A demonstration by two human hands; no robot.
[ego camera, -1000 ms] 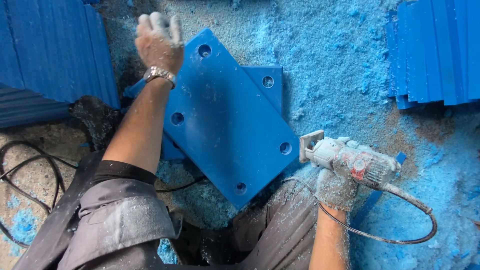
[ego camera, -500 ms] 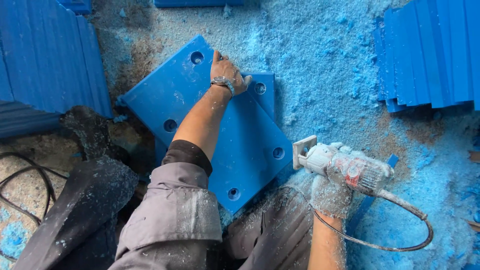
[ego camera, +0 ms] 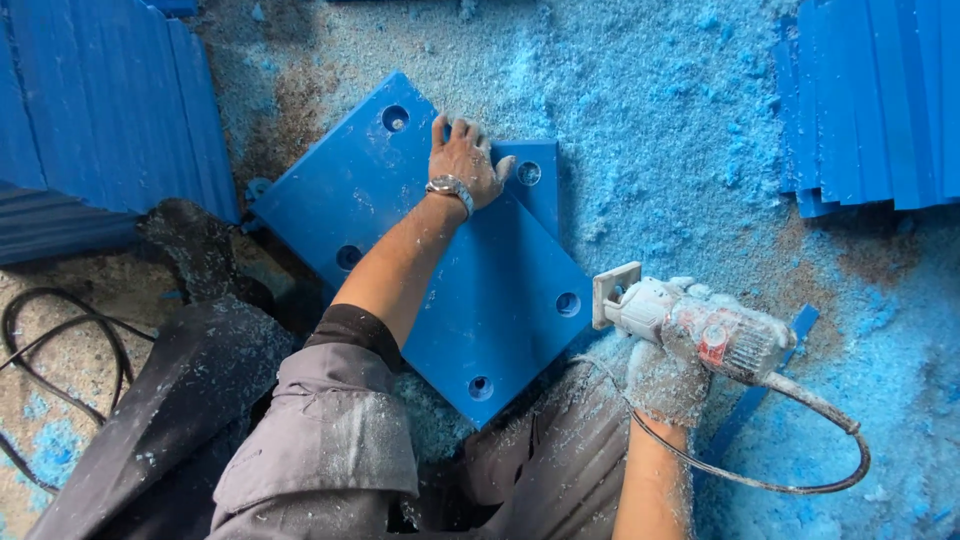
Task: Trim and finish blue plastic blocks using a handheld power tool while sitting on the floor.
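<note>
Left hand (ego camera: pixel 466 160) now flat on the blue plate's (ego camera: pixel 420 250) far edge — moved in from beyond; right hand (ego camera: pixel 665 375) clenched around the power trimmer (ego camera: pixel 700 325) — plate pinned.

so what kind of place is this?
Likely a plastics fabrication workshop floor: blue shavings cover the ground, stacked blue sheets stand nearby, and the right hand holds a corded trimmer beside a drilled blue plate.

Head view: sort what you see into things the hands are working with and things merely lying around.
In use:
left hand
blue plate
right hand
power tool

Lying about:
stacked blue sheets
black cable
blue shavings
</note>
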